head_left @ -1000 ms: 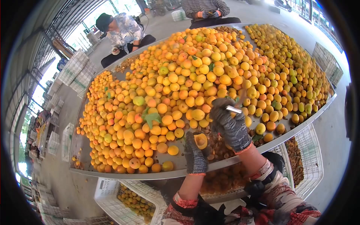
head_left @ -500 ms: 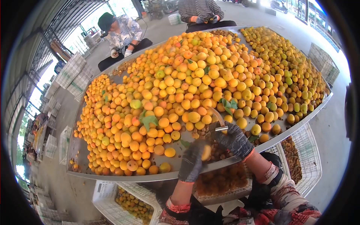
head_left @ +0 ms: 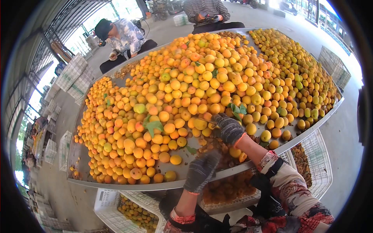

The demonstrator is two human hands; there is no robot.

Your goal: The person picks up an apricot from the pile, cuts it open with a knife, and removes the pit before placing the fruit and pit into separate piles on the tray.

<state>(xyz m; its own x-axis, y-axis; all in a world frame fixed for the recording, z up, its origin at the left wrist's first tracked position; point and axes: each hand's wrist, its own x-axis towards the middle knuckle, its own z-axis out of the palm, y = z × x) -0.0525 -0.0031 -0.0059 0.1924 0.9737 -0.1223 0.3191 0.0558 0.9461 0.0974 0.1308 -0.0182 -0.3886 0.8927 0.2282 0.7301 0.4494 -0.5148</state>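
My left hand (head_left: 201, 171), in a dark grey knit glove, is over the front edge of the metal table. Its fingers are smeared by motion, and no fruit shows in it. My right hand (head_left: 230, 129), gloved alike, reaches to the apricot heap (head_left: 186, 97) with its fingers closed around a slim curved tool (head_left: 208, 121). The tool's thin brownish end points left against a yellow apricot (head_left: 200, 124); most of the rest is hidden by the glove. Just below the right wrist lie an orange apricot (head_left: 234, 152) and a cut piece (head_left: 243, 157).
The metal table (head_left: 182, 159) has a raised rim. Beneath its front edge stand a white crate (head_left: 107, 204) of apricots, a crate of orange pieces (head_left: 229, 190) and a crate of brown bits (head_left: 301, 163). Two people (head_left: 122, 37) (head_left: 206, 13) sit across the table.
My right hand has moved up and left towards the heap with the tool. My left hand has turned, and the apricot at its fingers no longer shows there.
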